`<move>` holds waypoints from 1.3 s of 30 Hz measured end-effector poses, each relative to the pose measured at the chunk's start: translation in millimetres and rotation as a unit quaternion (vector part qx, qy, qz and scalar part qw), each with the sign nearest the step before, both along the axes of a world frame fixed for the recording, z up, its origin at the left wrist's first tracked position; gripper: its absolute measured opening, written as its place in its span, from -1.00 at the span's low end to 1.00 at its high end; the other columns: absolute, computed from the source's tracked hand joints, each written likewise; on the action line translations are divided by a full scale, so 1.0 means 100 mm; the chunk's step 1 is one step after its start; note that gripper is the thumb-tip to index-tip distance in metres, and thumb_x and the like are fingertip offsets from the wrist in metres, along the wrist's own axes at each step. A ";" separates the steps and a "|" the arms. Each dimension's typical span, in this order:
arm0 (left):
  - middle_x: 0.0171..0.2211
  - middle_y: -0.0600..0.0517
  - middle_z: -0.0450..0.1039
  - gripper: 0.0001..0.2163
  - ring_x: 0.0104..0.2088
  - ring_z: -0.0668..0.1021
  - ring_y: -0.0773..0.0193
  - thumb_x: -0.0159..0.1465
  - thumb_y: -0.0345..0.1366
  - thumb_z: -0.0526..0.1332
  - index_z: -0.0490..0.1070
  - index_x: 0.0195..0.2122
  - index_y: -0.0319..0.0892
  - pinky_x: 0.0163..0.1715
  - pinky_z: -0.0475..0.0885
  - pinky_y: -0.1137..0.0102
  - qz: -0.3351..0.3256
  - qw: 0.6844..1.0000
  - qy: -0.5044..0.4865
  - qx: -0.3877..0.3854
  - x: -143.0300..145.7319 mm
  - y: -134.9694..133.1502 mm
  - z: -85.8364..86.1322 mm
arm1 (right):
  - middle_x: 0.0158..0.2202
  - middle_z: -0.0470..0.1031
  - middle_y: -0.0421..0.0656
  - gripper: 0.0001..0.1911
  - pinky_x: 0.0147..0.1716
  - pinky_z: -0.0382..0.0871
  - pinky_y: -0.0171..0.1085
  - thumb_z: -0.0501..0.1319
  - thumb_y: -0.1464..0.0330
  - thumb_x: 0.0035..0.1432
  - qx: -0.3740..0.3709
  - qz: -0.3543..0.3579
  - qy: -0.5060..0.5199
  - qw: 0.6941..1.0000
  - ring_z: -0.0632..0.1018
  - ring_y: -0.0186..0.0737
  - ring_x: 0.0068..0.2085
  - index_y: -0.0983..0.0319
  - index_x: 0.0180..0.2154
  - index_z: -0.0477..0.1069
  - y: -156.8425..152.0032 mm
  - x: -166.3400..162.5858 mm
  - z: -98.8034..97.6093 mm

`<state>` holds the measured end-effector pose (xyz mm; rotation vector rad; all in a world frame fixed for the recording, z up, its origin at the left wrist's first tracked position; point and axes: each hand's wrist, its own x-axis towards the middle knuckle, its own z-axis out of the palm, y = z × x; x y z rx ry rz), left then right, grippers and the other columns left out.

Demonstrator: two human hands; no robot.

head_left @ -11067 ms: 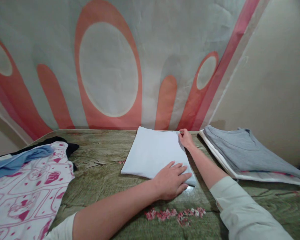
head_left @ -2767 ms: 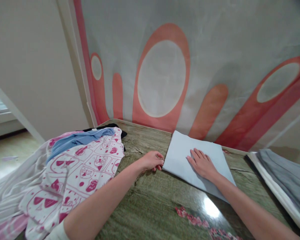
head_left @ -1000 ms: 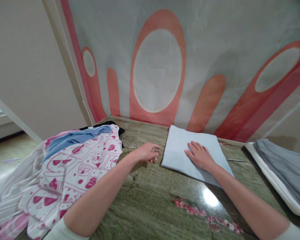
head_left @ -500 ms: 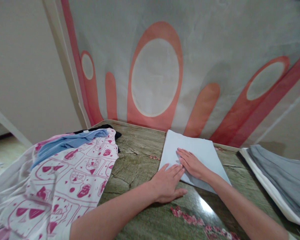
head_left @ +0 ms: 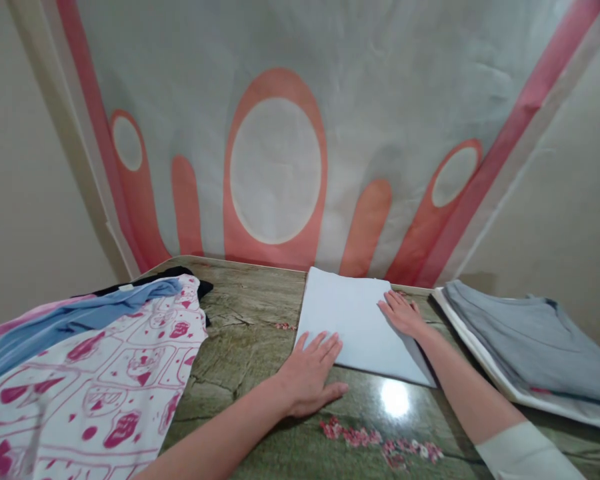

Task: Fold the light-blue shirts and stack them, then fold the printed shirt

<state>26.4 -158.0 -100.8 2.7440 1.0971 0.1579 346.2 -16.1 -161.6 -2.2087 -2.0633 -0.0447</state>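
Note:
A pale blue folded garment [head_left: 347,313] lies flat on the wood-patterned table [head_left: 235,320]. My left hand [head_left: 313,377] rests palm down on its lower left corner, fingers spread and thumb pointing right. On the garment's right edge lies my right hand [head_left: 403,315], its fingers stretched out over the upper right side; its thumb side is partly hidden. Neither hand has anything visibly gripped in it.
To the left lies a heap of clothes: a white shirt with pink prints [head_left: 130,380], a blue garment [head_left: 90,320] and a black one [head_left: 200,285]. Folded grey clothes [head_left: 525,340] sit on a white one [head_left: 475,347] at right. A patterned wall covering [head_left: 195,100] stands behind the table.
My right hand has moved from the garment's middle to its right edge. My left hand stays at the lower left corner. The view has turned to the right.

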 end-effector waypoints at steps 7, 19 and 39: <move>0.28 0.04 -0.14 -0.42 0.24 -0.06 0.00 0.29 0.09 -0.19 -0.14 0.26 -0.05 0.15 -0.12 0.03 0.024 0.999 0.021 0.010 -0.05 0.06 0.06 | 0.28 -0.08 -0.08 -0.30 0.17 -0.14 -0.04 -0.30 -0.01 0.21 0.007 0.169 0.006 0.986 -0.01 -0.12 0.26 0.24 0.24 -0.04 -0.25 -0.40 0.17; 0.02 -0.10 0.28 -0.64 0.03 0.31 0.12 0.32 -0.12 -0.04 0.25 0.05 -0.16 0.04 0.18 0.22 0.081 0.993 -0.035 0.074 0.03 0.07 0.12 | 0.22 0.07 0.11 -0.26 0.06 -0.01 0.11 -0.19 -0.05 0.17 0.026 0.157 0.008 0.987 0.14 0.20 0.18 0.31 0.17 0.14 -1.31 -0.95 0.33; 0.25 -0.03 -0.05 -0.48 0.24 0.02 0.12 0.30 0.04 -0.15 0.04 0.22 -0.09 0.18 -0.10 0.13 0.043 0.998 -0.020 0.036 -0.02 0.00 0.00 | 0.26 0.01 -0.07 -0.37 0.17 -0.23 0.10 -0.25 0.06 0.24 0.036 0.151 -0.013 0.988 -0.02 -0.09 0.26 0.24 0.22 -0.01 -0.37 -0.43 0.21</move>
